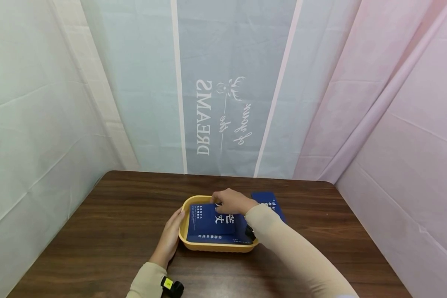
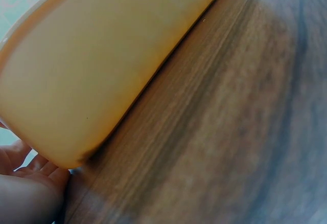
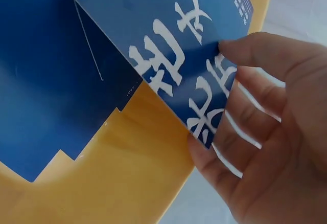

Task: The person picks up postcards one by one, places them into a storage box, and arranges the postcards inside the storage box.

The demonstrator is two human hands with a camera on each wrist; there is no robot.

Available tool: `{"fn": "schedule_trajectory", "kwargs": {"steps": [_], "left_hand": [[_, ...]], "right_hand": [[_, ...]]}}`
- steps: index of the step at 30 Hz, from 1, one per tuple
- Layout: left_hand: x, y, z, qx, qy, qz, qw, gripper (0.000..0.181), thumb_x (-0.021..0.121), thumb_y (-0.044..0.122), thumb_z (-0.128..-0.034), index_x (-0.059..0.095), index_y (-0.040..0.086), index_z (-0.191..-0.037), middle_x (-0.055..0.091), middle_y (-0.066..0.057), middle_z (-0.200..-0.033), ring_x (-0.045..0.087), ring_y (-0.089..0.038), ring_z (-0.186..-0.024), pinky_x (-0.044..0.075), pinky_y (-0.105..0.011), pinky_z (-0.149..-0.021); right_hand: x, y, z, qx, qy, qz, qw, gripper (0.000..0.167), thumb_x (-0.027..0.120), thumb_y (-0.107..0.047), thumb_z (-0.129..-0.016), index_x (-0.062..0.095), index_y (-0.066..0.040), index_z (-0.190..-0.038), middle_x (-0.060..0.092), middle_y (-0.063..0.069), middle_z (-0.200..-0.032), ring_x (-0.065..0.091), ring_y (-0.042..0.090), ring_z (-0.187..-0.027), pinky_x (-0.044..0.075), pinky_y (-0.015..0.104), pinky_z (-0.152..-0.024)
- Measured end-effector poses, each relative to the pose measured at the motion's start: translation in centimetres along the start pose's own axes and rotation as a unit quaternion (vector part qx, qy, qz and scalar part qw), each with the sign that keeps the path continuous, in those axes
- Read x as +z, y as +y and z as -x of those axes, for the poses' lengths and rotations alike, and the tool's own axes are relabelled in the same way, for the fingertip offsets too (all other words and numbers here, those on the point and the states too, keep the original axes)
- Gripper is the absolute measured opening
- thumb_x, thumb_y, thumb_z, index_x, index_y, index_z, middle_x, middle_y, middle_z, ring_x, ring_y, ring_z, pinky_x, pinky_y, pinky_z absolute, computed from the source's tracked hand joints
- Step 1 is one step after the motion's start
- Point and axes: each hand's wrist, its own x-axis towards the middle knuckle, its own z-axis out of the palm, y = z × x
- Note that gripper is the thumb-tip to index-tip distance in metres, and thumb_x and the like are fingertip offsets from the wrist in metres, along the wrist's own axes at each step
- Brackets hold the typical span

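A yellow plastic basket (image 1: 219, 248) stands on the table with blue printed cards inside. My left hand (image 1: 169, 236) holds its left end, thumb by the rim; in the left wrist view the fingers sit against the outer corner, partly hidden by the wall. With thumb above and fingers below, my right hand (image 3: 276, 111) pinches the edge of a blue card (image 3: 173, 50) with white characters. This card is tilted up at one side, over another blue card (image 3: 41, 75) lying in the basket.
Another blue card or booklet (image 1: 265, 198) lies behind my right forearm, beside the basket, partly covered by the sleeve. The dark wooden table (image 1: 108, 231) has cloth curtains (image 1: 223, 49) behind it and at both sides.
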Motion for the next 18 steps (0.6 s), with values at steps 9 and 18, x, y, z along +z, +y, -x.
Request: {"fn": "schedule_trajectory", "kwargs": {"steps": [9,18], "left_hand": [[0.0,0.1,0.1,-0.003,0.0,-0.005,1.0,0.068,0.04,0.041,-0.109,0.021,-0.003,-0.157,0.02,-0.025,-0.161,0.018,-0.039,-0.148,0.018,-0.054,-0.119],[0.0,0.0,0.0,-0.001,0.005,-0.003,1.0,0.068,0.042,0.04,-0.1086,0.023,-0.004,-0.156,0.022,-0.026,-0.16,0.02,-0.039,-0.148,0.019,-0.054,-0.119]], "right_hand": [[0.8,-1.6,-0.2,0.036,0.028,0.117,0.9921,0.036,0.083,-0.029,-0.085,0.072,-0.014,-0.116,0.071,-0.002,-0.099,0.064,0.012,-0.082,0.056,0.035,-0.075],[1.6,-2.0,-0.7,0.045,0.038,0.171,0.9835,0.022,0.083,-0.027,-0.084,0.074,-0.014,-0.099,0.066,-0.004,-0.079,0.058,0.013,-0.065,0.054,0.036,-0.062]]}}
